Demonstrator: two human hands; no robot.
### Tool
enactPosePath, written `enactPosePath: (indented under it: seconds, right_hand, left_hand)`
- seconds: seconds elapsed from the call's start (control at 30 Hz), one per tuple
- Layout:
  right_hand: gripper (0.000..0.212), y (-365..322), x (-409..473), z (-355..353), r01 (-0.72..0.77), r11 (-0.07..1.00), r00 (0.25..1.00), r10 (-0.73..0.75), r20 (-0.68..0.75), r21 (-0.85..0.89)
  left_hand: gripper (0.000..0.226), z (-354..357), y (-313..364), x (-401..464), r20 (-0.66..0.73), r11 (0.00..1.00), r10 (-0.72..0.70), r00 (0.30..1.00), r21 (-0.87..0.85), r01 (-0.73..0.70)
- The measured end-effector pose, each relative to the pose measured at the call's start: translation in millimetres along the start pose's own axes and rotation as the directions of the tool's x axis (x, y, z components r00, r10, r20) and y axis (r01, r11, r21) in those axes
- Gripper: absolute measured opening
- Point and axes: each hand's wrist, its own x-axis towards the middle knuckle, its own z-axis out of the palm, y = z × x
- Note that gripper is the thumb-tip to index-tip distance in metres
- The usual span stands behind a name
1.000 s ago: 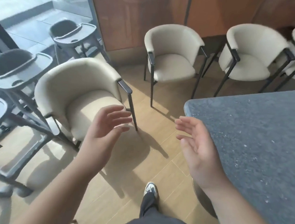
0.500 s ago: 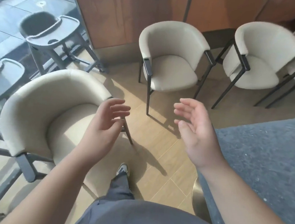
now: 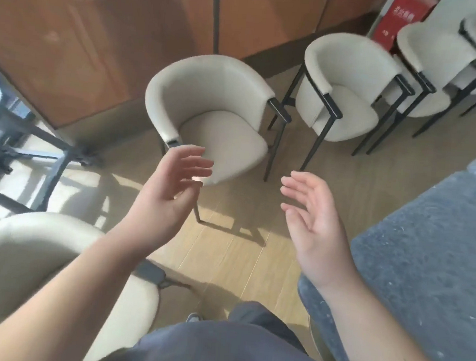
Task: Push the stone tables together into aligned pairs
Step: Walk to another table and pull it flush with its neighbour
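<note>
Left hand (image 3: 170,195) and right hand (image 3: 313,223) both empty, fingers spread, palms facing each other above the floor (image 3: 225,253). Grey stone table (image 3: 430,252) at right, just beside right forearm; contact indeterminate.

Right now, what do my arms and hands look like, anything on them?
Both forearms are bare as far as the view shows: no sleeves, watch, bracelet or gloves. The left hand and the right hand show no rings that I can make out. The only clothing in view is dark grey fabric at the bottom.
</note>
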Motion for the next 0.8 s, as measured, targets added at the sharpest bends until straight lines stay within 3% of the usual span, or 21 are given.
enactPosePath:
  seconds: [0.23, 0.4, 0.57, 0.8]
  right_hand:
    - [0.047, 42.3, 70.7, -75.3, -0.103, 0.995, 0.955, 0.097, -0.282, -0.008]
    - [0.046, 65.0, 149.9, -134.1, -0.163, 0.987, 0.928, 0.149, -0.342, -0.01]
    - [0.046, 67.1, 226.5, -182.7, -0.123, 0.992, 0.906, 0.125, -0.404, 0.031]
    - [0.047, 93.2, 241.9, -233.5, -0.166, 0.979, 0.75, 0.205, -0.629, 0.121]
  left_hand:
    - [0.044, 90.2, -4.3, 133.5, 0.301, 1.0, 0.011, 0.953, 0.001, -0.012]
    - [0.045, 153.6, 13.1, 238.1, 0.425, 0.996, 0.044, 0.904, 0.054, -0.074]
    - [0.045, 201.6, 26.1, 316.8, 0.487, 0.99, 0.084, 0.869, 0.061, -0.13]
    - [0.044, 287.2, 16.4, 396.1, 0.672, 0.991, 0.047, 0.739, 0.059, -0.117]
